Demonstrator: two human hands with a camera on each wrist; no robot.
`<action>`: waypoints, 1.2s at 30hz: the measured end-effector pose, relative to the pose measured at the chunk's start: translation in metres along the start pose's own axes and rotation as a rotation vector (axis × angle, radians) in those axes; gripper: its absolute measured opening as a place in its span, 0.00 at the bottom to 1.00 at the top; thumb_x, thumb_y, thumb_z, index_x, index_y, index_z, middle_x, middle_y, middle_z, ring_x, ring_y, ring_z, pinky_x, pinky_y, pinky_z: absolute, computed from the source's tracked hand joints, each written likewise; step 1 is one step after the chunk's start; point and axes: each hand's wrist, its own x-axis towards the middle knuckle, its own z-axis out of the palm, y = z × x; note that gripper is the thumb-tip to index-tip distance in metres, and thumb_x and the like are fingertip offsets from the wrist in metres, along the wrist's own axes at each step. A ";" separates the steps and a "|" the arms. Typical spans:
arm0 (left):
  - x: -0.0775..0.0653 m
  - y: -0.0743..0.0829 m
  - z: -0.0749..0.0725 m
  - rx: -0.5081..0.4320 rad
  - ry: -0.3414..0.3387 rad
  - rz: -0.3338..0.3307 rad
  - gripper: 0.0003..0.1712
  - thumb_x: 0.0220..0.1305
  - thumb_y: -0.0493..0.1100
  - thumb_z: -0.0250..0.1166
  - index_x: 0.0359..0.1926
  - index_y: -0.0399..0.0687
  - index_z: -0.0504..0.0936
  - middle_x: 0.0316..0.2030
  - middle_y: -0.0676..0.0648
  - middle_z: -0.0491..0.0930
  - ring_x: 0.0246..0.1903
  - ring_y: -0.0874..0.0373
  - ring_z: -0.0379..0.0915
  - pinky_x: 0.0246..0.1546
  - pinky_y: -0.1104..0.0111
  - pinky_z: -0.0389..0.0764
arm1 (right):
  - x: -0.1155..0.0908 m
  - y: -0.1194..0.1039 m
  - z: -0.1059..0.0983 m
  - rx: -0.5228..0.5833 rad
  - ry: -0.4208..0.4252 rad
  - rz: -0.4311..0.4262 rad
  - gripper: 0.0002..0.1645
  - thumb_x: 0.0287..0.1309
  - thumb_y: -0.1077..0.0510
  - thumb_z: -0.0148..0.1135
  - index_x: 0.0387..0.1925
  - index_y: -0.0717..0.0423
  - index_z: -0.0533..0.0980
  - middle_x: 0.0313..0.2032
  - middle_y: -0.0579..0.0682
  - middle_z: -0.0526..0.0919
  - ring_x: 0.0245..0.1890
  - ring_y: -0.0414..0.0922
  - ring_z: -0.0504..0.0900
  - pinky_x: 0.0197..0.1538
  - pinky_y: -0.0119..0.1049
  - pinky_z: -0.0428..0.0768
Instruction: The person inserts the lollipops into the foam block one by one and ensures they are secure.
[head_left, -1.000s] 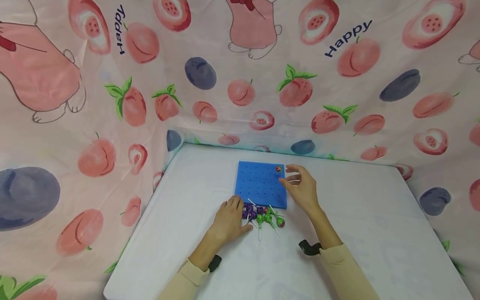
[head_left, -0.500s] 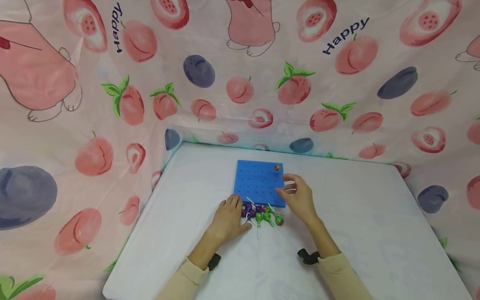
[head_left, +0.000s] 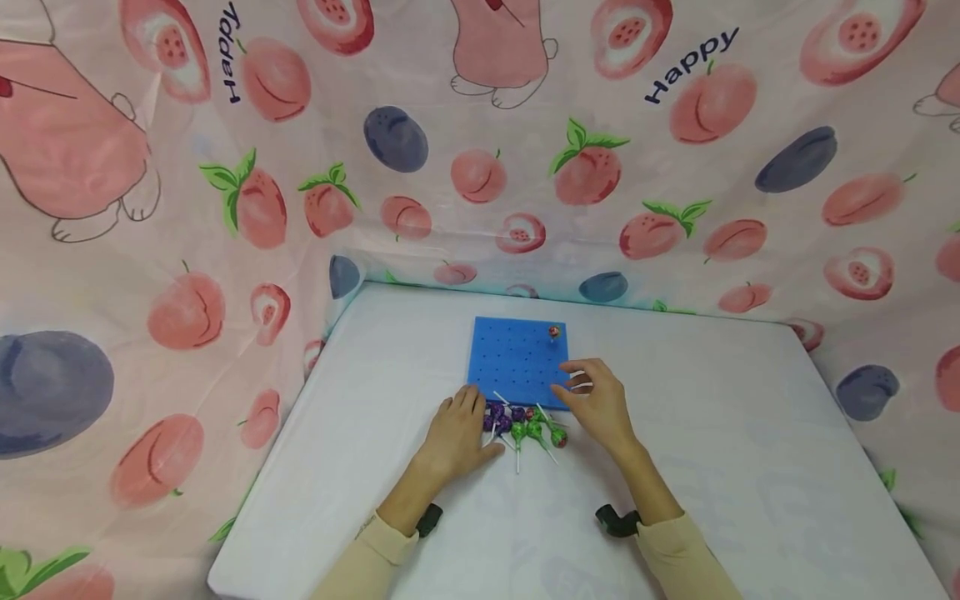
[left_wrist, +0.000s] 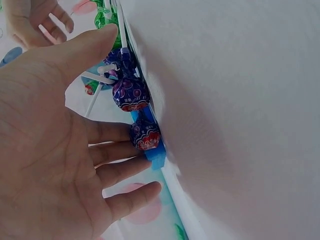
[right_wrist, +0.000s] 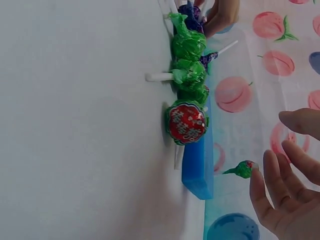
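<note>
Right grip [head_left: 600,407] empty, fingers loosely curved, thumb apart from them; it has come nearer along the board's right edge since a second ago, away from the standing lollipop [head_left: 554,332]; that one stays up near the far right corner of the blue board [head_left: 517,358], so looks like a finished placement, with the grip free for the heap; left grip [head_left: 453,433] unmoved at the heap's left end, fingers extended, none curled round a stick; contact with the purple lollipops [head_left: 497,418] can't be told.

Edges: heap sits along the board's near edge, purple left, green lollipops [head_left: 534,428] right, sticks at mixed angles, some crossing, snag risk I'd guess; bench [head_left: 765,467] runs wide to the right; printed cloth [head_left: 480,225] walls the far side, well apart from both grips.
</note>
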 end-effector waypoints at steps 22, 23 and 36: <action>0.002 0.000 0.001 -0.011 -0.004 -0.011 0.55 0.64 0.68 0.70 0.74 0.31 0.66 0.73 0.33 0.65 0.74 0.40 0.60 0.71 0.49 0.68 | -0.026 -0.005 -0.006 -0.142 -0.231 0.132 0.15 0.58 0.57 0.78 0.44 0.57 0.84 0.36 0.46 0.84 0.37 0.44 0.82 0.36 0.35 0.83; 0.002 0.000 0.001 -0.012 -0.005 -0.012 0.55 0.64 0.68 0.70 0.74 0.31 0.66 0.73 0.33 0.65 0.74 0.40 0.60 0.71 0.49 0.68 | -0.027 -0.006 -0.006 -0.148 -0.245 0.141 0.14 0.58 0.56 0.78 0.44 0.57 0.84 0.36 0.46 0.84 0.37 0.44 0.82 0.36 0.36 0.83; 0.004 -0.001 0.001 0.011 -0.010 -0.015 0.55 0.65 0.70 0.67 0.74 0.32 0.65 0.73 0.34 0.65 0.74 0.41 0.60 0.71 0.50 0.68 | -0.030 -0.009 -0.003 -0.273 -0.342 0.224 0.17 0.52 0.56 0.82 0.40 0.58 0.84 0.33 0.46 0.84 0.35 0.42 0.81 0.39 0.39 0.82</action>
